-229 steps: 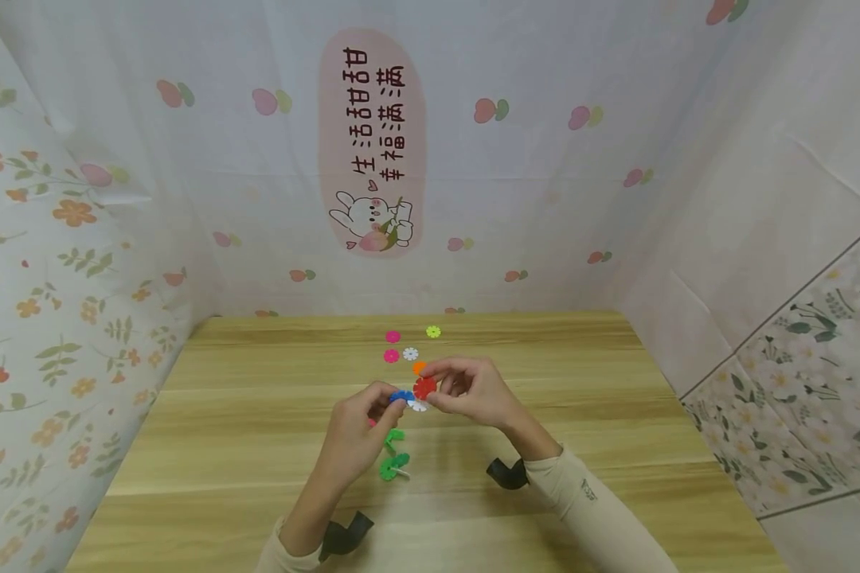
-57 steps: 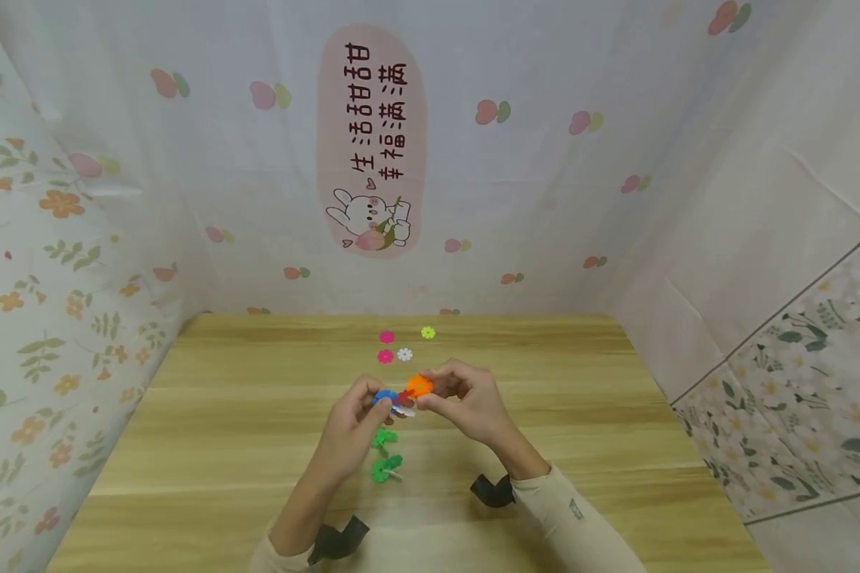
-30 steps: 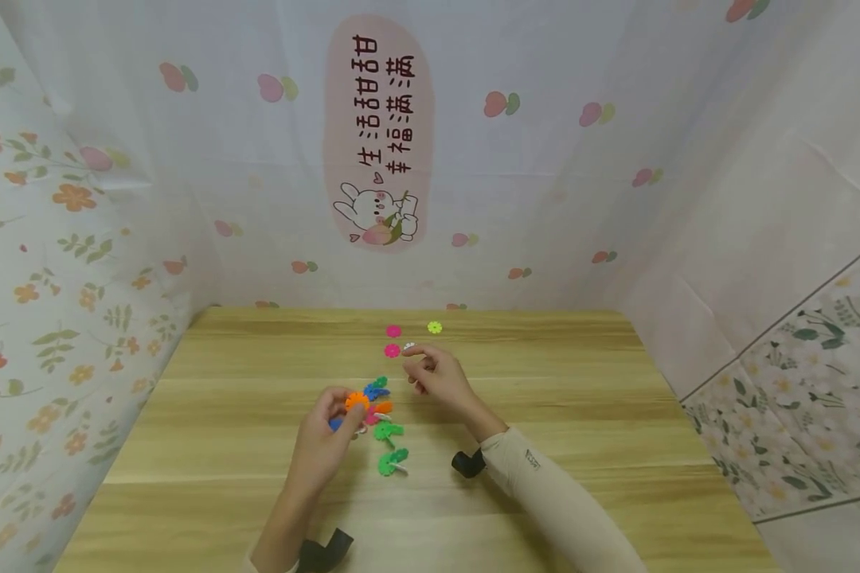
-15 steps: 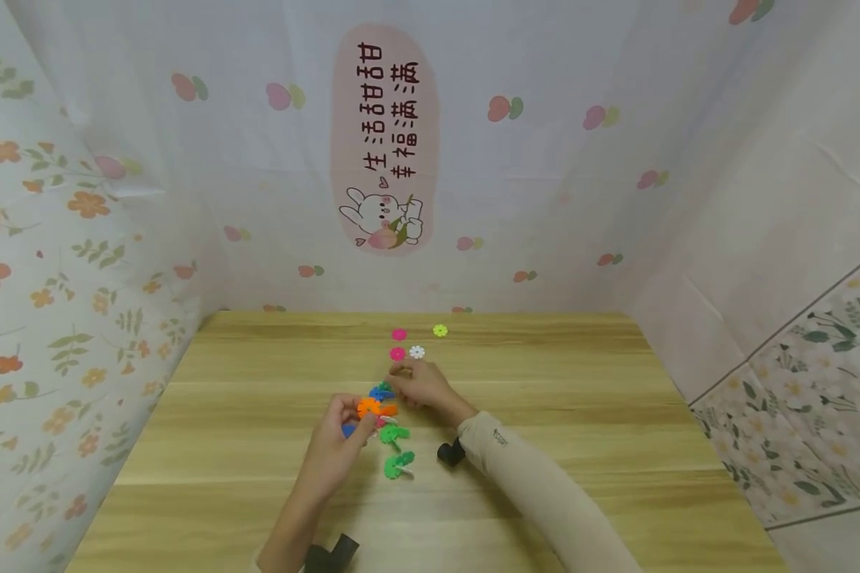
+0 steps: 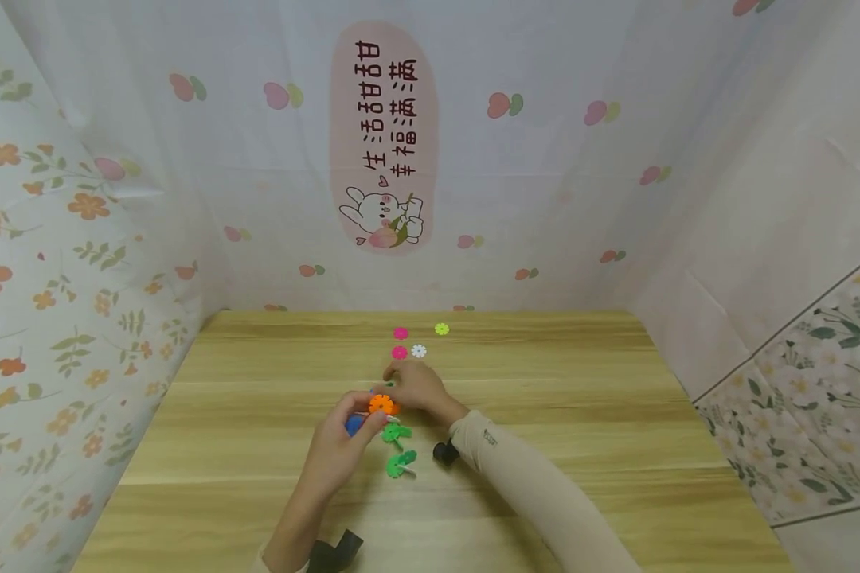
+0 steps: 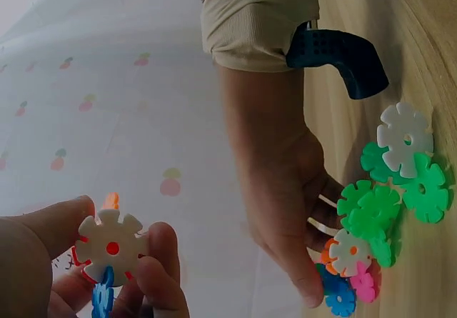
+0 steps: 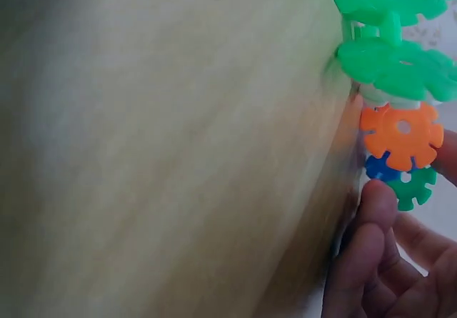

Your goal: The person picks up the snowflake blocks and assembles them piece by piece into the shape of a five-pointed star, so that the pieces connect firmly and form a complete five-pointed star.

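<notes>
We saw the left hand (image 5: 340, 438) raised off the surface (image 5: 545, 398), its thumb and fingers bent round a joined piece of slotted discs and pinching it. In that piece we made out an orange disc (image 5: 381, 406), a blue disc (image 5: 354, 426) and, from the left wrist, a white disc (image 6: 128, 239) with a red disc (image 6: 112, 248) showing behind it.

We found the right hand (image 5: 419, 386) low over the surface, its fingers partly bent, up against a multicoloured cluster (image 6: 348, 264). The right wrist view gave us a fingertip right at that cluster's blue piece (image 7: 378, 168) and green piece (image 7: 414, 191), just beside its orange piece (image 7: 400, 146); we could not tell whether the hand had hold of it.

Nearer the person, in a rough line with the cluster, we saw a middle green assembly (image 5: 394, 434) and a near green assembly (image 5: 396, 465). Farther off lay two pink discs (image 5: 400, 352), with a loose white disc (image 5: 419, 351) beside the nearer one and a yellow disc (image 5: 441, 329) to their right. Beyond the surface we saw a patterned cloth (image 5: 559, 183) bearing a drawn rabbit (image 5: 376, 211).
</notes>
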Tool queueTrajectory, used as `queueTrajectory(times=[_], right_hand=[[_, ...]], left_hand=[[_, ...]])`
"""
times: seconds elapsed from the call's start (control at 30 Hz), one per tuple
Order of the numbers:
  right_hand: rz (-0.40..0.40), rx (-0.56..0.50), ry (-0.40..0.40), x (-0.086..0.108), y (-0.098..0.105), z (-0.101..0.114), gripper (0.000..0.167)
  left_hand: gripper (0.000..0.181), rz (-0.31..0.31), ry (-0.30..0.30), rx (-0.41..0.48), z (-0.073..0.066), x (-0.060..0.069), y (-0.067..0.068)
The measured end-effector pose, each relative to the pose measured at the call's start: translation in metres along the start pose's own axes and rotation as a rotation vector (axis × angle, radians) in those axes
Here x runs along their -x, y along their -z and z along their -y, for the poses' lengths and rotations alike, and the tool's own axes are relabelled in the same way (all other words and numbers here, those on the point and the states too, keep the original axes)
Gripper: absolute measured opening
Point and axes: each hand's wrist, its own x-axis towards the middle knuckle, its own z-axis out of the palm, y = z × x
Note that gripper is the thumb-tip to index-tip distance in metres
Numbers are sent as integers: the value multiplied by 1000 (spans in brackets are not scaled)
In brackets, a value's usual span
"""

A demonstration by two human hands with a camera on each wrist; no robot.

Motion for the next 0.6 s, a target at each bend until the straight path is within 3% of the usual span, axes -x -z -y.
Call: queueTrajectory(times=[0.13, 0.27, 0.37, 0.5, 0.6], right_hand=[[43, 42, 6, 7, 8, 5, 33], [51, 131, 67, 15, 14, 4, 29], [47, 142, 94, 20, 18, 0, 30], [46, 9, 73, 29, 23, -8, 32], [52, -149, 23, 36, 27, -16, 30]], left_hand=[[23, -25, -44, -18, 0, -1, 1], [28, -37, -53, -34, -3, -1, -1], [30, -44, -48, -41, -5, -2, -2], [27, -54, -54, -62, -6, -3, -4], [23, -53, -60, -78, -7, -4, -6]])
